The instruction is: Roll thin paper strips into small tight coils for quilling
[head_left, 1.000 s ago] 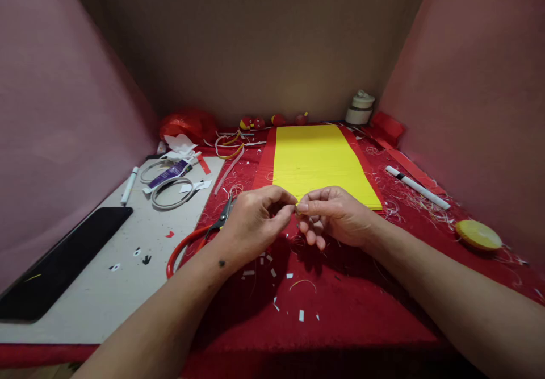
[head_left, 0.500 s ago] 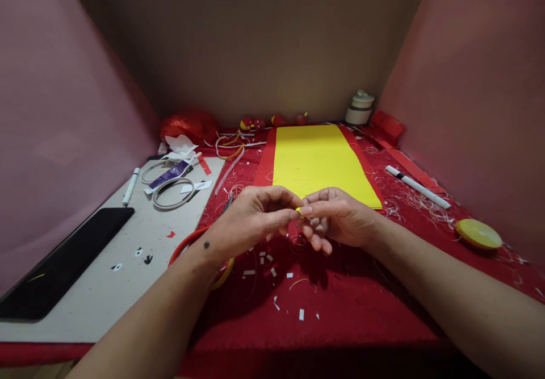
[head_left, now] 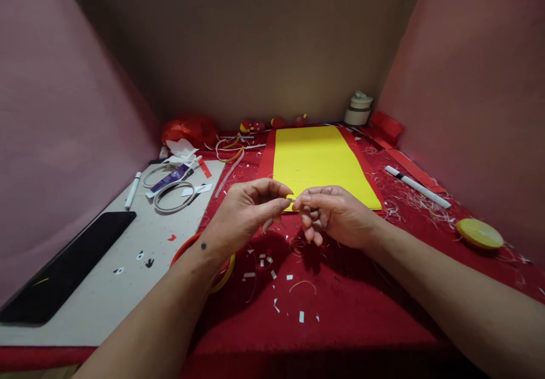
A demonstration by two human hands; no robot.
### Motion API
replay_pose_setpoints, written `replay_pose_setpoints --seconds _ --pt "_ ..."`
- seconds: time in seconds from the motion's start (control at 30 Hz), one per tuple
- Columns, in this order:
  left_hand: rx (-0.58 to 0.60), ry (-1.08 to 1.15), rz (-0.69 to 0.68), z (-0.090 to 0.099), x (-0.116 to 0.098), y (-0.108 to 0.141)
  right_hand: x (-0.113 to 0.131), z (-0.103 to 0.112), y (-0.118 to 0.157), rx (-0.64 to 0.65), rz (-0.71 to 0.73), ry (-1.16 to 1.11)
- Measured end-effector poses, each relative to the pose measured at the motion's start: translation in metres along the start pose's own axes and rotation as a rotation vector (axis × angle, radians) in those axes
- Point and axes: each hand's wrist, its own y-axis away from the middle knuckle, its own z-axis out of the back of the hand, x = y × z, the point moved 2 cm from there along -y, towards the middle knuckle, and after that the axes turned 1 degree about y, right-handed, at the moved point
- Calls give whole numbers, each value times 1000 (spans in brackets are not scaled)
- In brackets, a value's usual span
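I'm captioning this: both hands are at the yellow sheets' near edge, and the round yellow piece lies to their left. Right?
No: the head view shows the round yellow piece to the right of the left hand and right hand; the rest holds.

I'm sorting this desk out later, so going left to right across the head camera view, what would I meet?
Flat black slab, front gray ring, left hand, right hand, black-banded white marker, round yellow object.

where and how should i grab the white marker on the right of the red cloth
Best pinch the white marker mid-barrel, from above with the right hand, one finger pad on each long side. It lies flat and slanted, and its slim, straight barrel is uncovered on top. Loose threads lie beside it, so a light grip should avoid snagging them.
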Motion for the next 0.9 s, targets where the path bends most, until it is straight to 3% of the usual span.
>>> replay_pose_setpoints --seconds 0.47,0.77,0.9 --pt "2 -218 -122 -8 -4 2 -3 3 -1 -13 26 23" --pt "-21 -241 -122 -9 -3 3 -3 4 -1 -31 13 40" --pt "4 -165 -62 -8 -2 2 -2 3 -1 -30 21 33"
